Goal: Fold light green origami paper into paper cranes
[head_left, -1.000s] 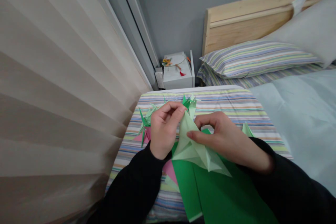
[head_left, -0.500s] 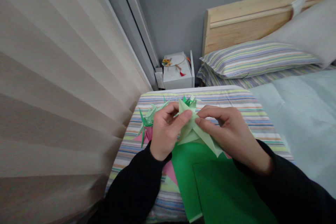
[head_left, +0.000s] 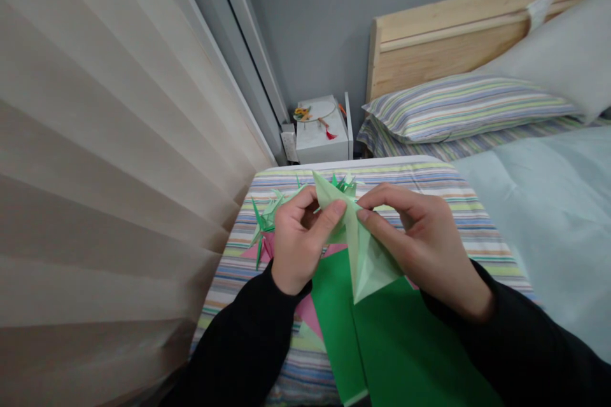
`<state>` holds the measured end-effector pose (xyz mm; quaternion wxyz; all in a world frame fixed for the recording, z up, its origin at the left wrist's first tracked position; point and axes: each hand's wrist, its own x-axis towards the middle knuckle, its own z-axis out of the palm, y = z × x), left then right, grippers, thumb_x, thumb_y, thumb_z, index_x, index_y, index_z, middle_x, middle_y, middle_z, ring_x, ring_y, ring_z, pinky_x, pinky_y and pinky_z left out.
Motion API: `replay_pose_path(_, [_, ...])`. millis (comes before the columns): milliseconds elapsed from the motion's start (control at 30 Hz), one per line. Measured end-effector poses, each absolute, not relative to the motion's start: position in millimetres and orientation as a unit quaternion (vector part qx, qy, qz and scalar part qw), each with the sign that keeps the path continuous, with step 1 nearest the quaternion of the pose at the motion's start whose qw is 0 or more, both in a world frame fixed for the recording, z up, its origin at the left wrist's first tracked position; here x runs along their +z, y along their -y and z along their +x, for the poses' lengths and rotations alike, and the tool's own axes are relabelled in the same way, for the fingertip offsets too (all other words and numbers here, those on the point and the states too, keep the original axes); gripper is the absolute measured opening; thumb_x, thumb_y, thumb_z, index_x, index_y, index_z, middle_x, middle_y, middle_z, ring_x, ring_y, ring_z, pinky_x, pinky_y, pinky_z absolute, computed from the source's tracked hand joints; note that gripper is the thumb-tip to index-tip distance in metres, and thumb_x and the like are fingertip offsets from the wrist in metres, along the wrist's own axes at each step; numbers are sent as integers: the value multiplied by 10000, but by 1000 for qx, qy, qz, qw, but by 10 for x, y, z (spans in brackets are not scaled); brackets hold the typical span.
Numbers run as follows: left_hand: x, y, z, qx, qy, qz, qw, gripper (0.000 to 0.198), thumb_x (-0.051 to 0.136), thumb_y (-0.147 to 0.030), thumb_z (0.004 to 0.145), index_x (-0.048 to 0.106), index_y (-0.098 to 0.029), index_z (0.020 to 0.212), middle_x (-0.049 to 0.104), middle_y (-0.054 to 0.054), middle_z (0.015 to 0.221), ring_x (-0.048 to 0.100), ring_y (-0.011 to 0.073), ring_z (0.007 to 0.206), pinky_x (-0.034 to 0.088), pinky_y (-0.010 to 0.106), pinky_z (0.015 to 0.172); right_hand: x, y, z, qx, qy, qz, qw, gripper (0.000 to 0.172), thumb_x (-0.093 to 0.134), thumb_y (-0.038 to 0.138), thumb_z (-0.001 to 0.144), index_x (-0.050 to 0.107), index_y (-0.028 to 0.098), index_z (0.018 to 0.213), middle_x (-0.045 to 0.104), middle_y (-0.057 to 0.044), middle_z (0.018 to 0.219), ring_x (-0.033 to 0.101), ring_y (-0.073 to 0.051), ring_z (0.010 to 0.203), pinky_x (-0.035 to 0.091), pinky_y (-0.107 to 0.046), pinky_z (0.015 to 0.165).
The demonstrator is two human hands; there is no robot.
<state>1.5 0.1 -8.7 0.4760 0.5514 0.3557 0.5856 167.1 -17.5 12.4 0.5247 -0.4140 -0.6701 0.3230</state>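
Observation:
A light green sheet of folded origami paper (head_left: pixel 370 261) is held up over the table, its points spreading to the upper left and downward. My left hand (head_left: pixel 308 232) pinches it near the middle between thumb and fingers. On its right edge, the thumb and forefinger of my right hand (head_left: pixel 410 222) are closed on the paper. Below lie dark green paper sheets (head_left: pixel 401 343), with pink paper (head_left: pixel 309 315) showing from under them. Folded green paper cranes (head_left: pixel 267 216) stand left of my left hand, and more green folded pieces (head_left: pixel 341 183) show behind the held paper.
A striped cloth covers the table (head_left: pixel 233 305). Beyond it stands a white nightstand (head_left: pixel 322 146) with a round hoop and a red tassel on top. To the right is a bed with a striped pillow (head_left: pixel 472 105); a pleated curtain (head_left: pixel 119 172) hangs close on the left.
The folded paper has turned in my hands: its upper point has swung left and its lower point now hangs further down and left. Both hands keep their pinch.

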Motion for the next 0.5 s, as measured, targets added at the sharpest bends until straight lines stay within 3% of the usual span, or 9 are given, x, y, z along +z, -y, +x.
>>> replay_pose_path(167, [-11, 26, 40, 562, -377, 553, 485, 203, 866, -282, 750, 707, -159, 778, 670, -5, 732, 609, 118, 678, 505, 224, 634, 89, 162, 1663, 321, 672, -412, 524, 122, 647, 140, 910, 707, 214, 834, 733, 7, 839, 671, -156, 827, 498, -285, 787])
replay_pose_path(333, [-30, 11, 27, 558, -393, 532, 501, 219, 865, -283, 755, 750, -163, 899, 734, 19, 835, 645, 132, 722, 526, 241, 674, 89, 158, 1658, 294, 676, -406, 540, 150, 630, 72, 882, 659, 207, 940, 726, 7, 902, 685, -150, 870, 523, -270, 803])
replay_pose_path(500, [-32, -12, 1, 563, -390, 543, 485, 163, 853, -293, 777, 757, -166, 812, 718, 7, 779, 619, 118, 685, 493, 227, 644, 119, 153, 1694, 236, 740, -373, 507, 183, 592, 40, 892, 683, 198, 877, 746, -4, 888, 695, -142, 862, 517, -266, 813])
